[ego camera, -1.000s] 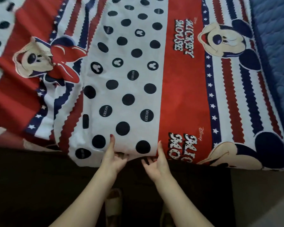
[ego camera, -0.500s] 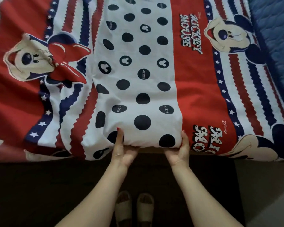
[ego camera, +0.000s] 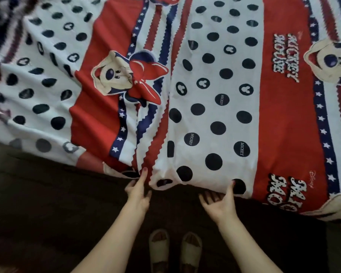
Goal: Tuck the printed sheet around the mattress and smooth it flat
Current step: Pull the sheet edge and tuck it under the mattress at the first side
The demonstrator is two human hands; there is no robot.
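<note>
The printed sheet [ego camera: 220, 99], red, white and navy with polka dots and cartoon mice, covers the mattress and hangs over its near edge. My left hand [ego camera: 139, 192] is at that edge, thumb on top of the fabric and fingers under the hem, where the cloth bunches into folds. My right hand [ego camera: 220, 201] is further right at the same edge, thumb resting on the sheet near a black dot, fingers spread below it, palm up. The mattress itself is hidden under the sheet.
The dark side of the bed base [ego camera: 57, 194] runs below the sheet's hem. My feet in beige slippers [ego camera: 174, 251] stand on the floor close to it. Wrinkles run through the sheet on the left half.
The view has swung left. My hands have spread further apart along the near edge, and my right hand's fingers have opened below the hem.
</note>
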